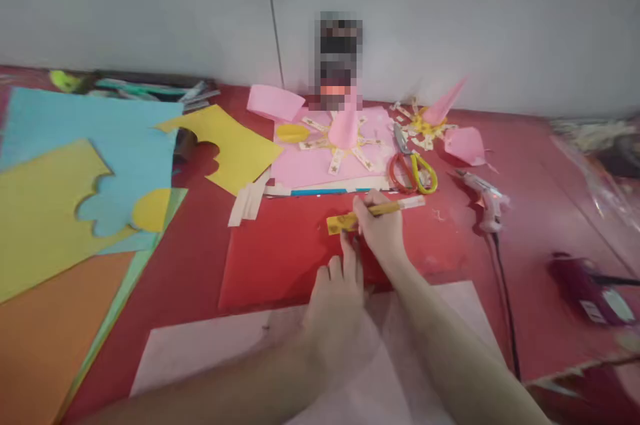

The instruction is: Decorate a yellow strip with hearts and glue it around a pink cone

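Note:
My right hand [383, 228] is closed around a slim yellow pen [387, 208] with a whitish end, its writing tip low over a short yellow paper strip [336, 225]. Dark marks, too blurred to read, show on the strip. My left hand [343, 278] lies just below, fingers stretched out, with fingertips touching the strip's lower edge. Beneath both is a red sheet or board [280, 258]. Behind it a pink paper cone [345, 125] stands amid printed strips laid out like rays on pink paper [290, 171].
Scissors [413, 171] with red and yellow handles lie right of the pink paper. Farther right are a glue gun [487, 201] with a cord and a dark red device [590, 288]. Coloured sheets [45, 211] cover the left side. Cream strips [247, 203] lie near the red board.

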{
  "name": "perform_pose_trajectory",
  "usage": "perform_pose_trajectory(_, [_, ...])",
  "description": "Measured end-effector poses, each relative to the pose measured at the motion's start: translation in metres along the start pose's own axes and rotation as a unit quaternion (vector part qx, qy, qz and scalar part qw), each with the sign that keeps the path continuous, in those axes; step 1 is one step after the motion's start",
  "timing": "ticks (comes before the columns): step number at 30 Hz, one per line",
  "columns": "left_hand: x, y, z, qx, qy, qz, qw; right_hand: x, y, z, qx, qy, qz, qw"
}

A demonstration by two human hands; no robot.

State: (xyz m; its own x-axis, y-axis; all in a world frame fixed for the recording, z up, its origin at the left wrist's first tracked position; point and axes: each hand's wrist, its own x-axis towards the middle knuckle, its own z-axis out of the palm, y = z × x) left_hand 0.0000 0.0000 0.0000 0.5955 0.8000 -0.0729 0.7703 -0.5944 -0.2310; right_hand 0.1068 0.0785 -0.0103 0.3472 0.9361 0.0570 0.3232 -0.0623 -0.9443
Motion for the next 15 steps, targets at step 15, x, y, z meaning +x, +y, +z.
perform_pose_trajectory(15, [0.0029,-0.0001,-0.004,-0.003,0.002,-0.002,1.0,-0.0016,-0.005,-0.0009,0.007,-0.016,0.012,1.0])
